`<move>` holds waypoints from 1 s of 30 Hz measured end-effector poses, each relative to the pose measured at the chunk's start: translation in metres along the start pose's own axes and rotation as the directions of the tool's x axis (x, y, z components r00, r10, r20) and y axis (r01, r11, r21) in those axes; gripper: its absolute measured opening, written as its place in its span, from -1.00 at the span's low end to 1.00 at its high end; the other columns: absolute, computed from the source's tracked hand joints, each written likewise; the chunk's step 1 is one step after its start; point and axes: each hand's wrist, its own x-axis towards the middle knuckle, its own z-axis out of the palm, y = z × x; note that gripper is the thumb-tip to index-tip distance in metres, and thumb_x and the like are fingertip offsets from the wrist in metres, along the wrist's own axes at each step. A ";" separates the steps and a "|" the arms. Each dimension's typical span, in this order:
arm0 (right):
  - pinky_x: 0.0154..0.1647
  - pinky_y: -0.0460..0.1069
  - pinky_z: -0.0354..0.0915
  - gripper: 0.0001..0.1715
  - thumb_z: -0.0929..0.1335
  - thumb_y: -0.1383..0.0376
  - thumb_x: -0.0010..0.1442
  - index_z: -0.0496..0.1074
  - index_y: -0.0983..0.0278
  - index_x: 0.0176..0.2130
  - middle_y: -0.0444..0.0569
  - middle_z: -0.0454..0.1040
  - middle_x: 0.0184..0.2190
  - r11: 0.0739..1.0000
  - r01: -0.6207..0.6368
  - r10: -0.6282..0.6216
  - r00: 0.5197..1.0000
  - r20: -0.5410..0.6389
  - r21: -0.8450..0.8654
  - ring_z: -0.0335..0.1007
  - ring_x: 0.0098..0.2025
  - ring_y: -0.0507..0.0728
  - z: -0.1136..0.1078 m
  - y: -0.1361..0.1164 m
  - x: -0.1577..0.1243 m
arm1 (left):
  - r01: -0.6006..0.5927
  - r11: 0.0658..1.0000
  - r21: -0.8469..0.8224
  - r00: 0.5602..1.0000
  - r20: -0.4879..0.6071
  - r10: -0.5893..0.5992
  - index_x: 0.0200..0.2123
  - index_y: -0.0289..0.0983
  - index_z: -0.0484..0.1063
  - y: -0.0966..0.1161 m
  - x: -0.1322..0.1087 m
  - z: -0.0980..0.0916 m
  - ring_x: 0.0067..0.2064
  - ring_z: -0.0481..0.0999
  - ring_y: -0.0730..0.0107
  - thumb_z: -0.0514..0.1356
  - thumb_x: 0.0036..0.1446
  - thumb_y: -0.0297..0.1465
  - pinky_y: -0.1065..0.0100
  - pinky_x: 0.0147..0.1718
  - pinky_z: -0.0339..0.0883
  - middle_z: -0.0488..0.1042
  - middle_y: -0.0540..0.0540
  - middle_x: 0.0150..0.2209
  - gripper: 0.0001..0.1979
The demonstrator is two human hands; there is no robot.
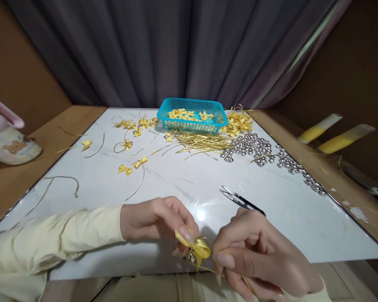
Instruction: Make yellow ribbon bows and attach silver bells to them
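Observation:
Near the table's front edge, my left hand [164, 220] pinches a yellow ribbon bow [202, 249] between thumb and fingers. A small shiny silver piece [191, 257], which looks like a bell, hangs just under the bow, partly covered by my fingers. My right hand [261, 251] is closed, thumb against forefinger, on a thin gold cord [208, 269] that runs from the bow. The cord's far end trails below my right fingers. Beyond that hand lies a pair of thread snips [242, 200] with black handles, blades pointing away to the left.
At the back stands a blue basket [224, 119] of yellow bows, with more bows [239, 122] beside it. Gold cords [201, 141] and silver bell-like pieces [252, 146] are heaped in front. Loose bows [125, 169] lie left. A pink-handled cup [12, 138] and two yellow-filled tubes [346, 138] flank the table.

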 end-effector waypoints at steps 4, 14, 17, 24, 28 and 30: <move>-0.89 -0.24 -0.19 -0.63 0.37 0.17 0.12 0.42 0.48 -0.48 -0.13 0.29 -0.73 1.000 -0.007 0.007 1.000 -0.007 -0.013 -0.11 -0.85 -0.20 -0.002 0.001 0.001 | -0.016 1.000 0.009 1.000 -0.003 0.016 -0.66 -0.31 0.52 0.001 0.000 0.001 -0.49 0.31 0.36 0.22 -0.32 -0.47 0.39 -0.54 0.11 0.41 -0.07 -0.64 -0.93; -0.86 -0.24 -0.15 -0.55 0.34 0.12 0.16 0.44 0.50 -0.46 -0.06 0.33 -0.70 0.995 0.070 -0.074 0.996 -0.050 -0.070 -0.06 -0.83 -0.20 0.000 0.006 0.000 | -0.033 0.999 -0.007 0.999 0.005 0.033 -0.66 -0.29 0.52 0.000 0.000 0.000 -0.51 0.29 0.38 0.24 -0.30 -0.44 0.35 -0.48 0.09 0.38 -0.05 -0.65 -0.94; -0.85 -0.24 -0.14 -0.55 0.33 0.12 0.17 0.45 0.50 -0.44 -0.06 0.34 -0.69 0.993 0.102 -0.107 0.992 -0.067 -0.067 -0.05 -0.82 -0.20 0.002 0.008 0.000 | -0.060 0.998 -0.020 0.998 0.025 0.060 -0.65 -0.29 0.53 0.000 0.000 0.000 -0.51 0.28 0.38 0.24 -0.28 -0.44 0.34 -0.46 0.09 0.38 -0.05 -0.65 -0.93; -0.83 -0.25 -0.12 -0.60 0.34 0.15 0.18 0.45 0.48 -0.43 -0.05 0.35 -0.68 0.991 0.121 -0.125 0.989 -0.073 -0.050 0.00 -0.80 -0.19 0.002 0.008 0.000 | -0.077 0.996 -0.041 0.997 0.013 0.078 -0.66 -0.30 0.52 -0.001 0.001 0.000 -0.53 0.27 0.39 0.24 -0.28 -0.43 0.34 -0.45 0.06 0.36 -0.05 -0.67 -0.93; -0.83 -0.25 -0.13 -0.60 0.33 0.16 0.19 0.45 0.48 -0.42 -0.05 0.35 -0.68 0.989 0.133 -0.137 0.988 -0.075 -0.057 -0.01 -0.80 -0.19 0.001 0.011 0.000 | -0.074 0.996 -0.049 0.997 0.011 0.075 -0.67 -0.31 0.52 -0.002 0.001 -0.001 -0.51 0.28 0.38 0.24 -0.30 -0.43 0.34 -0.43 0.08 0.36 -0.06 -0.67 -0.92; -0.83 -0.25 -0.13 -0.60 0.33 0.16 0.19 0.45 0.48 -0.42 -0.05 0.36 -0.68 0.990 0.128 -0.132 0.988 -0.082 -0.055 -0.01 -0.80 -0.19 0.002 0.012 0.000 | -0.075 0.996 -0.046 0.997 0.012 0.076 -0.66 -0.30 0.52 -0.002 0.001 -0.001 -0.51 0.27 0.38 0.25 -0.29 -0.43 0.35 -0.45 0.07 0.36 -0.06 -0.67 -0.93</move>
